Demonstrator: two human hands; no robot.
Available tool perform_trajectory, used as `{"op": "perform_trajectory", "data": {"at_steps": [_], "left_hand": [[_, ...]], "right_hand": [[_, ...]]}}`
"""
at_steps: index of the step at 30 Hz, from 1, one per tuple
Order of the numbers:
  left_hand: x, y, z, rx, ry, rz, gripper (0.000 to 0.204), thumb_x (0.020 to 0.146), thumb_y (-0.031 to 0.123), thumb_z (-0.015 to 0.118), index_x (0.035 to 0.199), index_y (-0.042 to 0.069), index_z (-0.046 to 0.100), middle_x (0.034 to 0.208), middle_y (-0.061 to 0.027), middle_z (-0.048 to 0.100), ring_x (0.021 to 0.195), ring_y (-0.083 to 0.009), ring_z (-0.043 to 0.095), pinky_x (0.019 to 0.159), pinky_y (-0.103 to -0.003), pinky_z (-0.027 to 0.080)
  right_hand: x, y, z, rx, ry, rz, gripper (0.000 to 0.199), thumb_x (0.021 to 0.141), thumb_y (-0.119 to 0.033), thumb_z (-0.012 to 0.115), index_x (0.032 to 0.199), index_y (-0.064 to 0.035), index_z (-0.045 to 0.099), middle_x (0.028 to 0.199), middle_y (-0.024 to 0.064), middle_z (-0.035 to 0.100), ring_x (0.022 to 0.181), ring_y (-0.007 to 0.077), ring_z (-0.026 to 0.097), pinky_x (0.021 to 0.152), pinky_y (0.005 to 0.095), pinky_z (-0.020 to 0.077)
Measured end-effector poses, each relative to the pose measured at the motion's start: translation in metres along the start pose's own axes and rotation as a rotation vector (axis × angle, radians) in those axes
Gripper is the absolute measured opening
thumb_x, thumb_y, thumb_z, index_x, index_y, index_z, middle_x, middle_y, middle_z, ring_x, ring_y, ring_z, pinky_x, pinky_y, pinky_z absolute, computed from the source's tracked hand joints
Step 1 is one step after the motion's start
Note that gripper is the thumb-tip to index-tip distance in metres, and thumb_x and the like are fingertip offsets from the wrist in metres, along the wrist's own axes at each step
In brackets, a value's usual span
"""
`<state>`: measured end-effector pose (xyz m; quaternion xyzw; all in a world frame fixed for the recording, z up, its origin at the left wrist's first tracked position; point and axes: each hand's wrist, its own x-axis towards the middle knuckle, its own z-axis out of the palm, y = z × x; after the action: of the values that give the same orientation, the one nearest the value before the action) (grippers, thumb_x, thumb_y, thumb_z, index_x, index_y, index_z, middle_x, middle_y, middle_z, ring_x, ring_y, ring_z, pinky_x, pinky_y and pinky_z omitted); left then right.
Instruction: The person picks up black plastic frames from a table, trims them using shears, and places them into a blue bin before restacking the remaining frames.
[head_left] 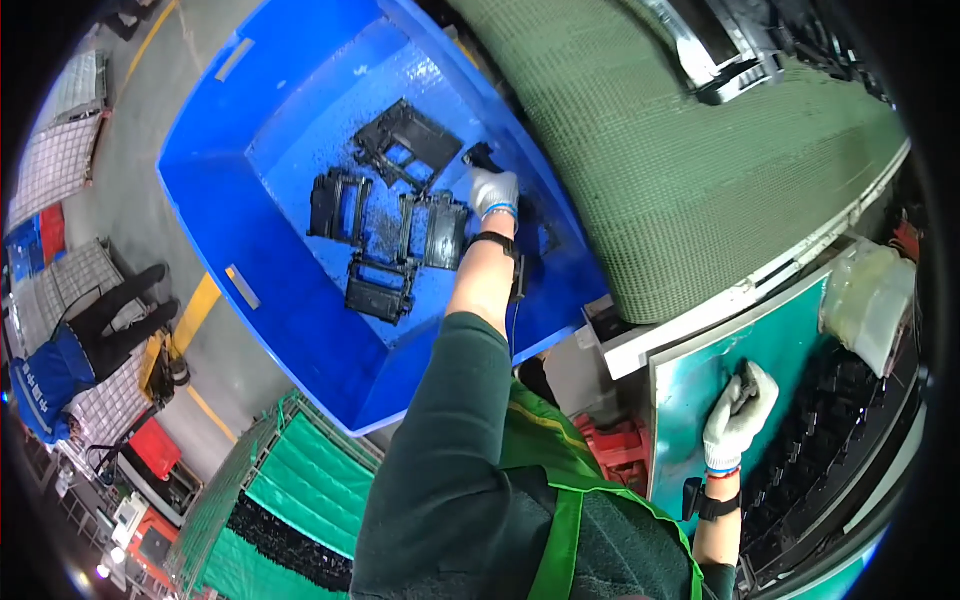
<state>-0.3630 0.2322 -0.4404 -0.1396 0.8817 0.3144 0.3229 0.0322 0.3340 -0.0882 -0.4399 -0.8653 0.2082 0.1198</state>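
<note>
My left hand [493,190], in a white glove and slightly blurred, reaches into a large blue bin [215,230]. Its fingers are closed on a black plastic part [481,157] that pokes out past them. Several black plastic frames lie on the bin floor to its left: one with openings [430,140], one beside the wrist [443,232], and others [342,207] farther left. My right hand [740,415], also gloved in white, is over a green tabletop [690,400]. Its fingers are curled around something dark that I cannot make out.
A green mesh conveyor belt [640,170] runs along the bin's right side, carrying a black part [730,75]. Small black pieces [810,430] line the table's right side, near a clear plastic bag [868,305]. Another person [60,370] is far left; a green-lined cage [310,490] stands lower left.
</note>
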Motion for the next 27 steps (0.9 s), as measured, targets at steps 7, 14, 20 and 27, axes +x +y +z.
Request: {"op": "perform_trajectory", "data": {"at_steps": [7, 14, 20, 27], "left_hand": [[-0.013, -0.095, -0.069, -0.773, -0.236, 0.077, 0.031, 0.082, 0.014, 0.073, 0.110, 0.002, 0.073, 0.109, -0.0112, 0.076, 0.093, -0.0209, 0.070, 0.086, -0.035, 0.055], [0.085, -0.236, -0.111, 0.379, 0.197, 0.613, 0.047, 0.077, 0.024, 0.080, 0.118, 0.003, 0.075, 0.115, -0.0102, 0.076, 0.099, -0.0261, 0.071, 0.092, -0.037, 0.054], [0.105, -0.228, -0.101, 0.050, -0.324, 0.203, 0.050, 0.074, 0.031, 0.082, 0.117, 0.006, 0.077, 0.111, -0.0107, 0.078, 0.100, -0.0281, 0.072, 0.094, -0.038, 0.054], [0.016, -0.153, -0.115, -0.021, -0.422, 0.391, 0.039, 0.085, 0.041, 0.075, 0.104, 0.007, 0.076, 0.097, -0.0148, 0.076, 0.093, -0.0320, 0.073, 0.086, -0.045, 0.055]], "right_hand": [[-0.006, 0.016, -0.002, 0.034, -0.021, 0.010, 0.034, 0.102, 0.005, 0.052, 0.136, 0.0019, 0.052, 0.126, 0.0130, 0.056, 0.113, 0.0211, 0.056, 0.103, 0.0326, 0.0460], [-0.010, 0.023, -0.006, 0.052, -0.018, 0.031, 0.033, 0.103, 0.004, 0.050, 0.136, 0.0022, 0.051, 0.127, 0.0133, 0.055, 0.117, 0.0219, 0.055, 0.107, 0.0337, 0.0437], [-0.010, 0.024, -0.004, 0.021, 0.002, 0.030, 0.031, 0.104, 0.004, 0.048, 0.135, 0.0015, 0.051, 0.127, 0.0128, 0.055, 0.118, 0.0211, 0.054, 0.109, 0.0340, 0.0421], [-0.003, 0.013, -0.006, 0.044, 0.026, -0.006, 0.029, 0.102, 0.005, 0.049, 0.130, 0.0009, 0.055, 0.121, 0.0114, 0.056, 0.108, 0.0209, 0.056, 0.099, 0.0327, 0.0458]]}}
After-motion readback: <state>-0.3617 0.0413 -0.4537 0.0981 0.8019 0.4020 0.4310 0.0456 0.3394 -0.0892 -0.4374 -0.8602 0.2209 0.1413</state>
